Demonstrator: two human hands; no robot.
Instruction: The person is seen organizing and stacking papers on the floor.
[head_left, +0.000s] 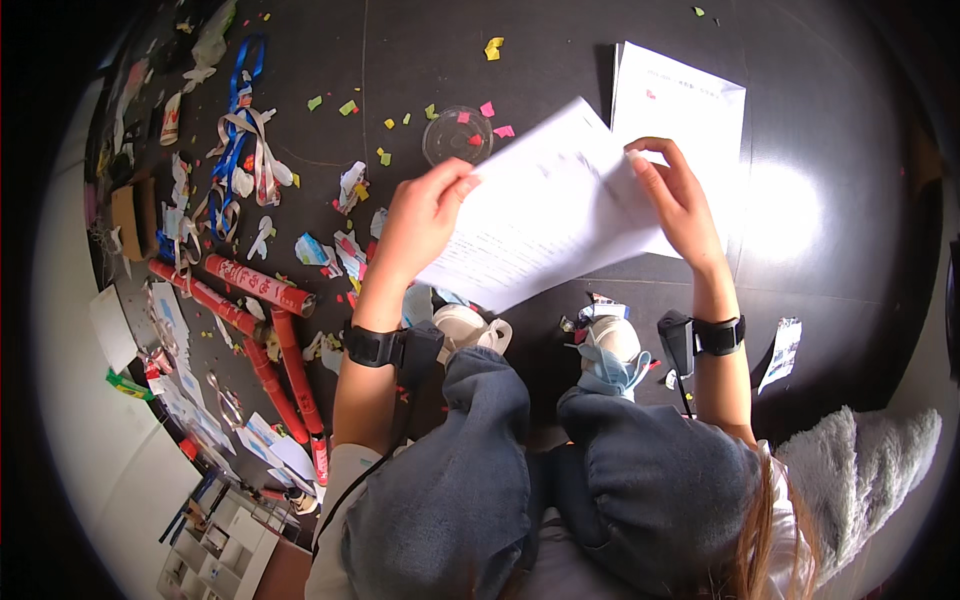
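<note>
A white printed paper sheet (536, 217), partly blurred, is held tilted above the dark floor in front of my shoes. My left hand (427, 214) pinches its left edge between thumb and fingers. At the upper right, my right hand (671, 199) grips the same sheet, which bends beneath that hand. Behind it lies a stack of white papers (679, 97) on the floor, with printing and a small red mark on the top page; the held sheet and my right hand cover its lower part. Just beyond my left hand is a clear round plastic lid (450, 127).
Torn paper scraps (350, 187) and coloured bits litter the left floor. Several red cardboard tubes (259, 283) lie there, near blue and beige ribbons (244, 146) and a brown cardboard box (135, 217). A grey fluffy item (855, 487) is at right. A white shelf unit (214, 559) stands lower left.
</note>
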